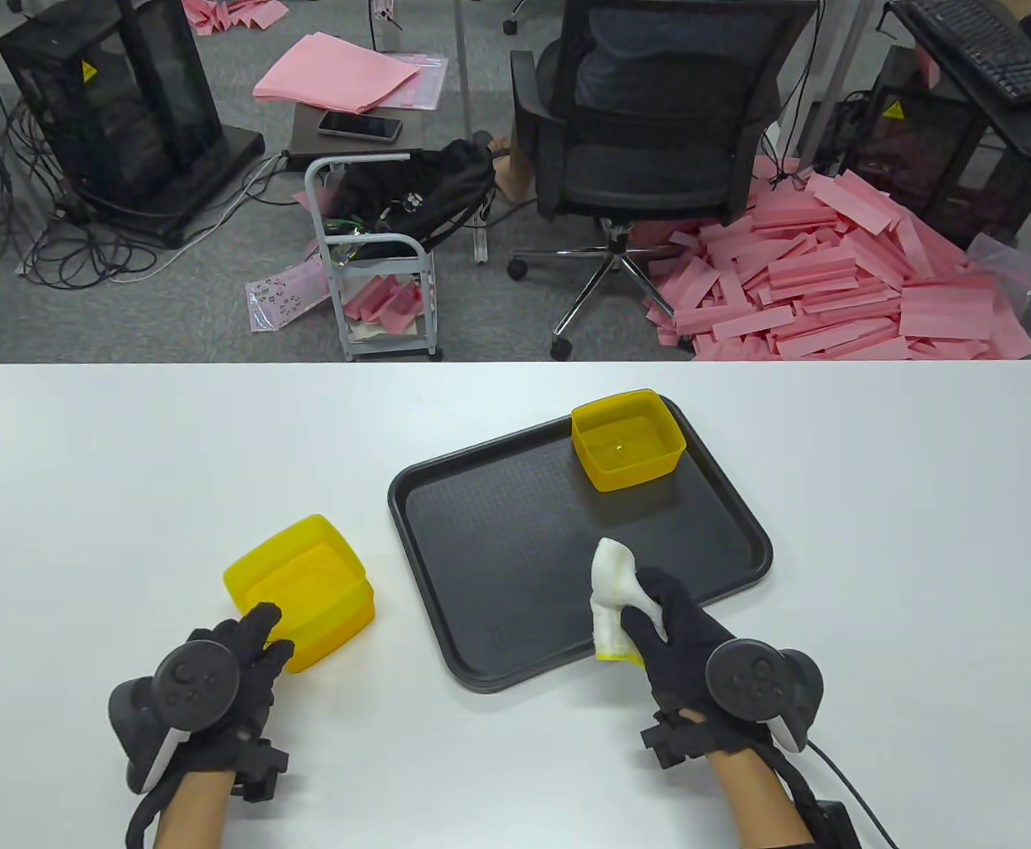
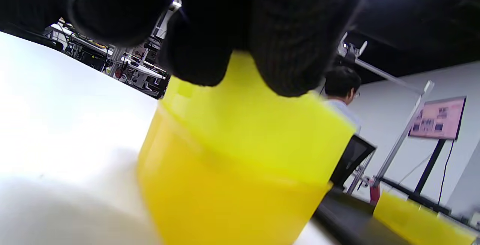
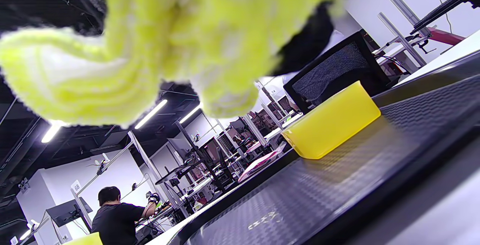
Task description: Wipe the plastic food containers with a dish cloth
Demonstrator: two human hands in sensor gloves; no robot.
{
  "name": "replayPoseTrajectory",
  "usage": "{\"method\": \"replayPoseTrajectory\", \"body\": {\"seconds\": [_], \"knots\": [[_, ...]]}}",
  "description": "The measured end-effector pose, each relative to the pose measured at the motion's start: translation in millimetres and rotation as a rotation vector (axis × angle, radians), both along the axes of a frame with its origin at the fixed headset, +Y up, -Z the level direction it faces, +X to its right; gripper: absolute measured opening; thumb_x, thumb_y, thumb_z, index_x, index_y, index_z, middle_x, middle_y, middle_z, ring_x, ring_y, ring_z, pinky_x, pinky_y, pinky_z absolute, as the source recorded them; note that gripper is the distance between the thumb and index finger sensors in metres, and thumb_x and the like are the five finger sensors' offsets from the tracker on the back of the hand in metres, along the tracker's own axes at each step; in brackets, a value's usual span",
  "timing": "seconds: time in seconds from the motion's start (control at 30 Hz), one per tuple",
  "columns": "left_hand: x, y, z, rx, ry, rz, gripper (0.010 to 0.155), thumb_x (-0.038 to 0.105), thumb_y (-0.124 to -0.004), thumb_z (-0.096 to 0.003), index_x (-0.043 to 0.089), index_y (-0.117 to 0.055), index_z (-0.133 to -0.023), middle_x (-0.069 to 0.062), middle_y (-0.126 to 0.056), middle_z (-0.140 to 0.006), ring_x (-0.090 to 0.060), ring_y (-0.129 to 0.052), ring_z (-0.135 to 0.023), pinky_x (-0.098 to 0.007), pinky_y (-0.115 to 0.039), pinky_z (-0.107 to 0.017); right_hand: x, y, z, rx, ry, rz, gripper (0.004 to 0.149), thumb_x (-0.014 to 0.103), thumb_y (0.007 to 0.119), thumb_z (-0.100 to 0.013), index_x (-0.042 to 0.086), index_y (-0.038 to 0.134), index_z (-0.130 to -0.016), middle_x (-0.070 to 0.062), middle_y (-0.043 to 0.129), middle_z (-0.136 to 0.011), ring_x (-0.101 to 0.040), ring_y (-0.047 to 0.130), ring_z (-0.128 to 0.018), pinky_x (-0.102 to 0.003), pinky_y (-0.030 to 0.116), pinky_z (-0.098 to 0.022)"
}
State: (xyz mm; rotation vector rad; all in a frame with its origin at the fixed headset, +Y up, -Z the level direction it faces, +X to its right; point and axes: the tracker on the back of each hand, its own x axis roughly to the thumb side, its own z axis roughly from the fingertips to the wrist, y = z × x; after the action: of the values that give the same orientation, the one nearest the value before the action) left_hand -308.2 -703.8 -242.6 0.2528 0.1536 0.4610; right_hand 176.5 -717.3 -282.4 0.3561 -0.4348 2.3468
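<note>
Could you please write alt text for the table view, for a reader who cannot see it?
The right hand holds a bunched dish cloth over a black tray, while the left hand touches nested yellow containers on the white table. Another yellow container sits in the tray's far corner.

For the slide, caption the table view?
Left hand on stacked yellow containers; right hand grips cloth over tray.

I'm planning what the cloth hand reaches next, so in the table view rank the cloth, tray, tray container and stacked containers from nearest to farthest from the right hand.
1. Cloth: in the right hand's grip.
2. Tray: under the hand, at its near right edge.
3. Tray container: far corner of the tray.
4. Stacked containers: off the tray, far left, under the left hand.
</note>
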Motion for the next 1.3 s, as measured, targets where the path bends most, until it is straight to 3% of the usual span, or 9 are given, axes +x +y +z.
{"method": "replayPoseTrajectory", "body": {"seconds": [0.17,0.27,0.5,0.73,0.93,1.1,1.3], "knots": [[18,38,-9,0.066,-0.054,0.078,0.054,0.051,-0.084,-0.0463,0.026,-0.088,-0.094,-0.013,-0.095,-0.076,-0.040,-0.087,-0.059,-0.051,-0.074,-0.040,7,-1,-3,-0.029,-0.015,-0.020,0.055,0.048,0.073,-0.056,0.020,0.059,-0.101,0.000,0.088,-0.077,-0.025,0.095,-0.043,-0.028,0.085,-0.017],[52,58,-28,0.095,-0.135,0.055,0.053,0.052,-0.081,-0.0475,0.027,-0.088,-0.093,-0.013,-0.095,-0.076,-0.040,-0.088,-0.060,-0.050,-0.075,-0.039,14,-5,-5,-0.050,-0.034,-0.025,0.055,0.048,0.073,-0.056,0.020,0.059,-0.101,0.000,0.088,-0.077,-0.025,0.095,-0.043,-0.028,0.085,-0.017],[143,71,-89,0.076,-0.340,-0.022,0.051,0.054,-0.077,-0.0487,0.029,-0.090,-0.091,-0.011,-0.097,-0.075,-0.040,-0.089,-0.059,-0.050,-0.076,-0.039,26,-11,-10,-0.092,-0.064,-0.047,0.055,0.048,0.073,-0.056,0.020,0.059,-0.101,-0.001,0.088,-0.078,-0.026,0.095,-0.044,-0.028,0.085,-0.017],[223,57,-155,-0.042,-0.439,-0.054,0.052,0.054,-0.076,-0.0487,0.029,-0.089,-0.092,-0.011,-0.096,-0.076,-0.040,-0.089,-0.061,-0.051,-0.075,-0.039,37,-15,-15,-0.121,-0.091,-0.089,0.055,0.048,0.073,-0.056,0.020,0.060,-0.101,-0.001,0.088,-0.078,-0.026,0.095,-0.045,-0.028,0.085,-0.018],[276,27,-214,-0.211,-0.446,-0.114,0.055,0.054,-0.077,-0.0488,0.030,-0.085,-0.097,-0.012,-0.096,-0.076,-0.041,-0.088,-0.062,-0.052,-0.074,-0.041,51,-14,-18,-0.136,-0.126,-0.147,0.054,0.047,0.073,-0.056,0.019,0.059,-0.101,-0.001,0.088,-0.078,-0.026,0.095,-0.045,-0.028,0.085,-0.019],[303,4,-247,-0.313,-0.413,-0.162,0.062,0.056,-0.076,-0.0485,0.037,-0.070,-0.107,-0.012,-0.095,-0.080,-0.042,-0.087,-0.064,-0.053,-0.074,-0.042,59,-15,-21,-0.150,-0.145,-0.168,0.054,0.047,0.073,-0.057,0.019,0.060,-0.101,-0.001,0.088,-0.078,-0.026,0.095,-0.045,-0.028,0.085,-0.019],[321,-24,-270,-0.396,-0.409,-0.117,0.063,0.056,-0.076,-0.0484,0.038,-0.068,-0.108,-0.013,-0.094,-0.081,-0.043,-0.087,-0.065,-0.053,-0.073,-0.044,66,-15,-24,-0.153,-0.160,-0.182,0.054,0.047,0.073,-0.057,0.019,0.060,-0.101,-0.001,0.088,-0.077,-0.026,0.095,-0.045,-0.028,0.086,-0.019]]}}
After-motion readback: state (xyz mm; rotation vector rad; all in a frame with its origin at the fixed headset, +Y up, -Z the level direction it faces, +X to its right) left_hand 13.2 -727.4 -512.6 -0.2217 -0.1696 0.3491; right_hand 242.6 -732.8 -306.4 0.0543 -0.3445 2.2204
